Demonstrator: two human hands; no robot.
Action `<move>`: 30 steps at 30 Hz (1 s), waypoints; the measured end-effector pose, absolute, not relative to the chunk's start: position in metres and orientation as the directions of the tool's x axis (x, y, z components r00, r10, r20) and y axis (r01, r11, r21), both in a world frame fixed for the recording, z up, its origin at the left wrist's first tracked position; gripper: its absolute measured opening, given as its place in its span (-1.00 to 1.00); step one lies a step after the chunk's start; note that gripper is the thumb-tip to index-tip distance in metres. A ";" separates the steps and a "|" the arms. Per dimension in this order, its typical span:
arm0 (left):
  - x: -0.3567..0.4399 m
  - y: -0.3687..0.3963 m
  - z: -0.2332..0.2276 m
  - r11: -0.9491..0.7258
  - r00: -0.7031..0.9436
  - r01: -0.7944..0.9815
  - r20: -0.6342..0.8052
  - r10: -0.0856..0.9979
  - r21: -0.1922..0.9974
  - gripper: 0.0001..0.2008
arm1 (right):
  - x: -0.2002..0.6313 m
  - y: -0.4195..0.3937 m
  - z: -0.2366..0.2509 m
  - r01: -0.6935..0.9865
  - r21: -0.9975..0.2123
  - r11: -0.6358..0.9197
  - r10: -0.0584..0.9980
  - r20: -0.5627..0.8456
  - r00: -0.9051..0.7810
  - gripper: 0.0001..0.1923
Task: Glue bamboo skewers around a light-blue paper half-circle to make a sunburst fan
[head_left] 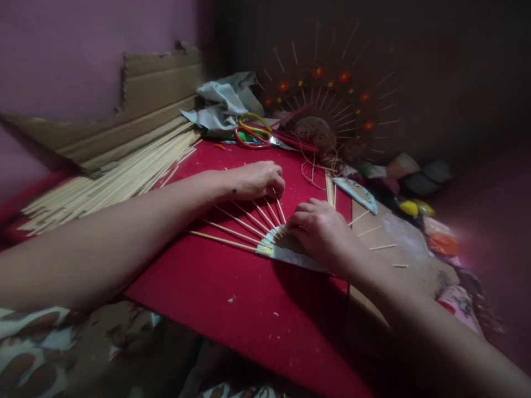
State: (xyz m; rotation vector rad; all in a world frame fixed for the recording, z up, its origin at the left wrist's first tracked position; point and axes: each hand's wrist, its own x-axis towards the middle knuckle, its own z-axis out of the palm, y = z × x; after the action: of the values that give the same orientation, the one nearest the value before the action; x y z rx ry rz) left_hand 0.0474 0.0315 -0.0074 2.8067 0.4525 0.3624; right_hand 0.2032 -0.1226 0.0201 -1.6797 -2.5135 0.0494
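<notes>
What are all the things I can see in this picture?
fanned sticks: several, pale wood, on the red board under both hands
paper base: one, whitish, where the fanned sticks meet
red board: one, red, in the middle
stick pile: many, pale wood, at left
cardboard: one, brown, against the pink wall
scissors: two pairs, red and yellow handles, at the board's far edge
cloth: one, grey-green, behind the scissors
flower fan: one, red flowers, at the back
left hand: on the fanned sticks' outer ends
right hand: pressing the paper base
</notes>
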 end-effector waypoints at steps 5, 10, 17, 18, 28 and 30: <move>0.047 0.033 -0.008 -0.916 0.922 0.260 0.205 0.330 0.307 -0.84 | 0.203 -0.122 0.020 0.924 -0.090 0.371 0.928 0.060 -0.367 -0.83; 0.047 0.034 -0.009 -0.933 0.927 0.230 0.228 0.296 0.276 -0.82 | 0.204 -0.122 0.019 0.921 -0.104 0.374 0.927 0.079 -0.368 -0.81; 0.046 0.033 -0.006 -0.941 0.933 0.228 0.220 0.285 0.250 -0.80 | 0.204 -0.120 0.018 0.916 -0.122 0.383 0.924 0.078 -0.376 -0.77; 0.046 0.033 -0.005 -0.941 0.934 0.229 0.215 0.284 0.248 -0.80 | 0.204 -0.120 0.017 0.918 -0.118 0.380 0.925 0.070 -0.374 -0.76; 0.045 0.032 -0.005 -0.939 0.937 0.221 0.208 0.280 0.264 -0.80 | 0.205 -0.128 0.030 0.918 -0.001 0.397 0.913 0.103 -0.395 -0.75; 0.045 0.032 -0.005 -0.935 0.936 0.224 0.208 0.286 0.276 -0.80 | 0.206 -0.129 0.033 0.920 0.006 0.393 0.910 0.145 -0.389 -0.74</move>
State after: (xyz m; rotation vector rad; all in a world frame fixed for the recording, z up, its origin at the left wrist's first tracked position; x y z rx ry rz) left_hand 0.0449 0.0320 -0.0050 2.8435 0.3804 0.3590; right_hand 0.2059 -0.1291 0.0326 -1.6640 -2.5214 -0.1288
